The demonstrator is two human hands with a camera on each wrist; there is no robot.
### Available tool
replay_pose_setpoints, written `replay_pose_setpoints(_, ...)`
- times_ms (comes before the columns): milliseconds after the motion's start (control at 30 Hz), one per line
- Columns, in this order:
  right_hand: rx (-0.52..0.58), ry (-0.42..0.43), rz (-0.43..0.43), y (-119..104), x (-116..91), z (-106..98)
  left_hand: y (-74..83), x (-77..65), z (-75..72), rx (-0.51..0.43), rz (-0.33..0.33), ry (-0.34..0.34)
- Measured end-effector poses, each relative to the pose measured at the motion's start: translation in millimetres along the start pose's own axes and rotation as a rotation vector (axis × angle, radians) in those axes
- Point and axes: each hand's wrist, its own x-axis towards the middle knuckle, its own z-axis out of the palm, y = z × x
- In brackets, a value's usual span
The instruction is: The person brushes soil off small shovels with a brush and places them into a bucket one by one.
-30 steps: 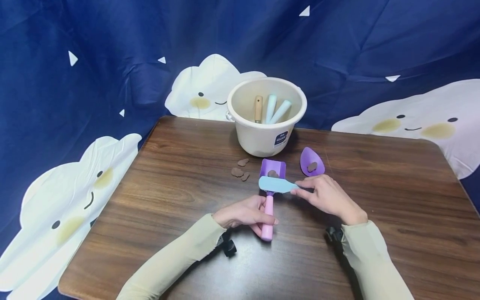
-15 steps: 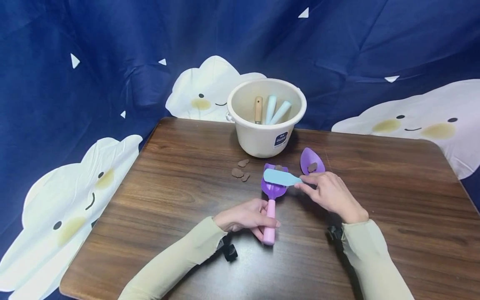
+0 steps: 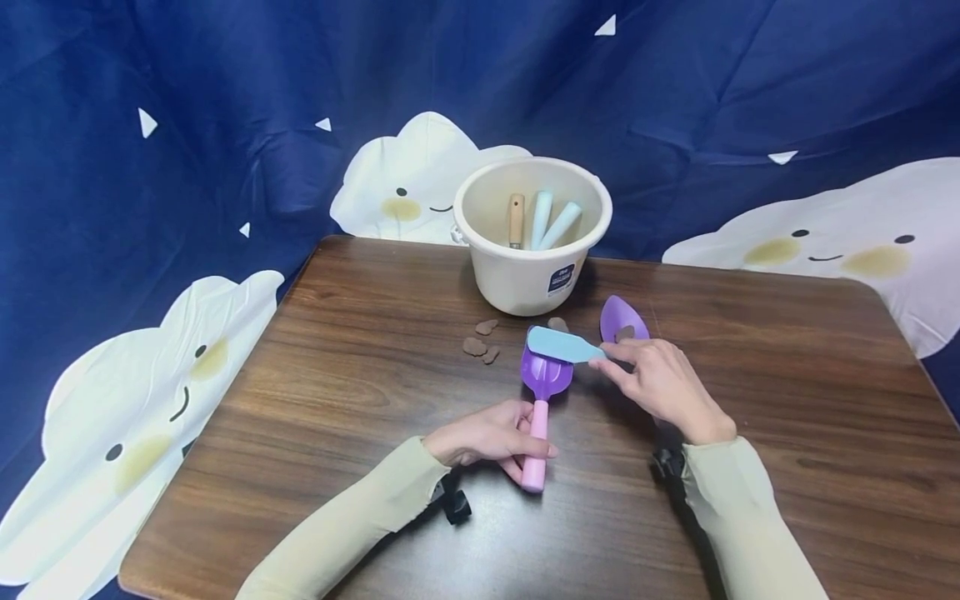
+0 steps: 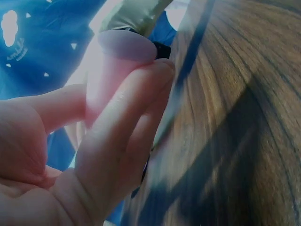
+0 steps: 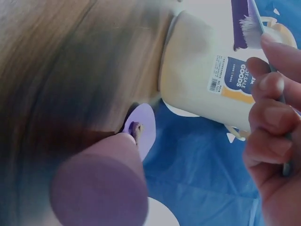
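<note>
My left hand (image 3: pixel 491 435) grips the pink handle (image 3: pixel 535 471) of a toy shovel, whose purple scoop (image 3: pixel 546 379) points at the bucket. Between thumb and fingers, my right hand (image 3: pixel 667 387) holds a light blue brush (image 3: pixel 555 343), laid across the scoop's front part. White bristles (image 5: pixel 251 32) show against the purple scoop in the right wrist view. Just past the brush lies a brown lump (image 3: pixel 557 323); whether it touches the scoop's front edge I cannot tell. Only the pink handle (image 4: pixel 113 70) and my fingers show up close in the left wrist view.
A cream bucket (image 3: pixel 517 279) stands at the table's back, with a wooden handle (image 3: pixel 516 218) and light blue handles (image 3: pixel 542 217) inside. Several brown lumps (image 3: pixel 475 346) lie left of the scoop. A purple trowel (image 3: pixel 618 315) holding a lump sits near my right hand.
The brown lump has slid forward from inside the scoop to beyond the brush. My right hand has moved the brush slightly forward, while the shovel has shifted slightly.
</note>
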Motion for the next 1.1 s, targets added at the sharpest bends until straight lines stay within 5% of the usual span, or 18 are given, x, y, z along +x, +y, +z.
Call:
replay_pose_setpoints(667,0.002,0.082,0.073,1,4,-1,-5.8,0.7,-3.0,0.026,0.021,-0.001)
replay_pose_setpoints(867,0.154,-0.036,0.088,-5,1,-5,-4.7,2.6,-7.3,0.031,0.026,0.030)
replay_pose_setpoints(1100,0.207,-0.199,0.047,-10,-3,-3,-3.2,5.0,-7.9,0.053,0.035,0.057)
